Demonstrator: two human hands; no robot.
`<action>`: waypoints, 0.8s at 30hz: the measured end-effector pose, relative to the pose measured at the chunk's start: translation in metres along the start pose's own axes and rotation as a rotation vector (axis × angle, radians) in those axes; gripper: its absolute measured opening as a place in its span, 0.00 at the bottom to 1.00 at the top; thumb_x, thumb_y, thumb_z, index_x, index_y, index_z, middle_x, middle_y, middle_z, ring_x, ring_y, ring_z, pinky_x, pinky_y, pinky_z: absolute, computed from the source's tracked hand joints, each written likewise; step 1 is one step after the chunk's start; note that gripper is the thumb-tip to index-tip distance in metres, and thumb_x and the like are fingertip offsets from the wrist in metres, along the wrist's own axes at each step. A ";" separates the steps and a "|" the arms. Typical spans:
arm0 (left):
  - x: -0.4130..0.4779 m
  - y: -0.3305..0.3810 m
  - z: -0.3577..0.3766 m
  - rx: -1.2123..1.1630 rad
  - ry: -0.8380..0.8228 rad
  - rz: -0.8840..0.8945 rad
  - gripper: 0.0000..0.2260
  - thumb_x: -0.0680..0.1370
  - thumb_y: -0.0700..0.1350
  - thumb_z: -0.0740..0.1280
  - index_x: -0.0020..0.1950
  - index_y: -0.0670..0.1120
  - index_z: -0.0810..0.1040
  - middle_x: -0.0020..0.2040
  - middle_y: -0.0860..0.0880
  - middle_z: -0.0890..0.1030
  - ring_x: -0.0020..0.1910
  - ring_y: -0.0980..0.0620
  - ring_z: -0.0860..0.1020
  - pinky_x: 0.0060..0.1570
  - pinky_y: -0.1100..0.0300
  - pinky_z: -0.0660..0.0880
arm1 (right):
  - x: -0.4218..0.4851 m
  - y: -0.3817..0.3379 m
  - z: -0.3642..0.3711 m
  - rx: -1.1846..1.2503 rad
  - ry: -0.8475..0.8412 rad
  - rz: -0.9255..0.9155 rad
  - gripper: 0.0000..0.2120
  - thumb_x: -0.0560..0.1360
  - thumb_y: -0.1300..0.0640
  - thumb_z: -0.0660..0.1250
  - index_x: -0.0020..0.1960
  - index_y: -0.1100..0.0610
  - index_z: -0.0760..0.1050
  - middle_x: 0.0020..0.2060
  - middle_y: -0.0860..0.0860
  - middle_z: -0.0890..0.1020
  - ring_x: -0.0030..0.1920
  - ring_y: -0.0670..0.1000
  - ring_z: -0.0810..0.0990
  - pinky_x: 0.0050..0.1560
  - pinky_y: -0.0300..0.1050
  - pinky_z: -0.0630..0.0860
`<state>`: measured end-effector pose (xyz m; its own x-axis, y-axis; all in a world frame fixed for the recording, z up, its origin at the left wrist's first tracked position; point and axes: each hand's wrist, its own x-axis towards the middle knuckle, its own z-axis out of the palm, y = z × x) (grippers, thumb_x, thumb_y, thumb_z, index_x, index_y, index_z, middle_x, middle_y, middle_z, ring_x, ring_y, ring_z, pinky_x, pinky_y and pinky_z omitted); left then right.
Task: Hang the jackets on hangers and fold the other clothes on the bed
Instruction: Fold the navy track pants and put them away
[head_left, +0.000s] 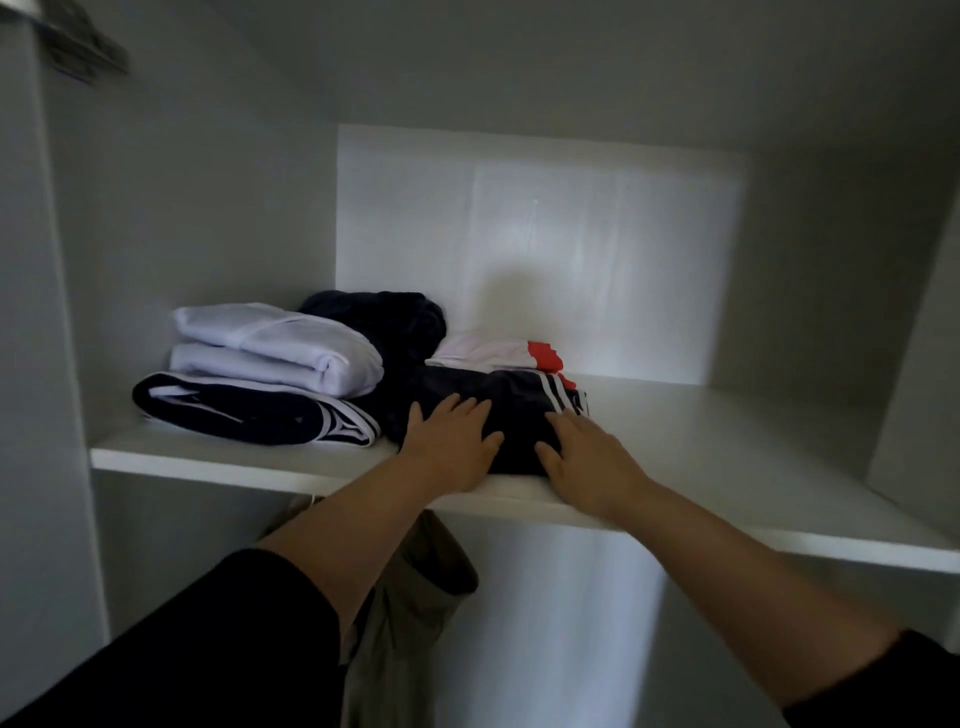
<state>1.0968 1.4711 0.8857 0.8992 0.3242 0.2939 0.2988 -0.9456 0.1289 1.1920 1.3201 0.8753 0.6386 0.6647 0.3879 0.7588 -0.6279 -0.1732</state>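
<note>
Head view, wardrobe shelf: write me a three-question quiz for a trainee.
1. True or false: the left hand and right hand both rest flat on the dark striped garment on the shelf.
2. The white folded garment lies on: A) a navy white-trimmed garment; B) bare shelf; C) the striped garment.
3. Fill in: the pale garment behind the striped one has a ___ patch.
Key: 1 true; 2 A; 3 red.
</note>
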 end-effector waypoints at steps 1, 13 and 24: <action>-0.009 0.005 -0.002 -0.065 0.002 -0.012 0.26 0.83 0.56 0.51 0.79 0.52 0.47 0.79 0.51 0.50 0.77 0.50 0.48 0.72 0.40 0.44 | -0.010 -0.002 -0.005 0.062 0.021 0.033 0.25 0.81 0.48 0.54 0.74 0.57 0.60 0.70 0.55 0.68 0.70 0.57 0.66 0.68 0.56 0.65; -0.172 0.085 -0.031 0.017 0.433 0.236 0.32 0.80 0.53 0.56 0.78 0.52 0.41 0.79 0.47 0.44 0.78 0.48 0.46 0.72 0.40 0.48 | -0.219 -0.041 -0.081 -0.118 0.222 0.345 0.28 0.81 0.49 0.55 0.77 0.58 0.51 0.75 0.55 0.58 0.75 0.56 0.56 0.74 0.57 0.53; -0.401 0.153 0.021 -0.123 0.239 0.607 0.33 0.80 0.56 0.57 0.79 0.53 0.43 0.79 0.47 0.43 0.78 0.45 0.45 0.73 0.42 0.45 | -0.503 -0.094 -0.084 -0.364 0.107 0.709 0.28 0.82 0.48 0.46 0.78 0.57 0.45 0.78 0.56 0.49 0.77 0.57 0.47 0.76 0.56 0.46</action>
<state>0.7885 1.1960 0.7676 0.7965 -0.2544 0.5484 -0.2900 -0.9567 -0.0226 0.7887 1.0107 0.7724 0.9230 0.0274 0.3838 0.0761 -0.9908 -0.1123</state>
